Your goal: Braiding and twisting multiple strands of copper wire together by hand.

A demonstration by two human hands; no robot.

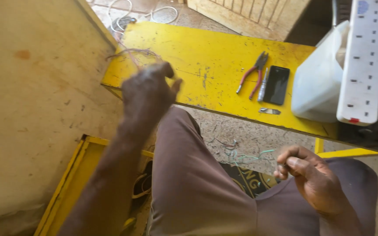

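- Handling thin wire was the step in hand: the right hand, over the lap, was pinched shut on a wire running left above the floor.
- Left hand, blurred, was raised at the near-left corner of the bench, fingers half curled; whether it gripped the wire strands there cannot be told.
- Next move, as judged, would call for drawing the wire taut between both hands.
- Pliers and phone lay on the bench, right of centre.
- At the bench's right end stood a white container and power strip; left of the bench, a board.
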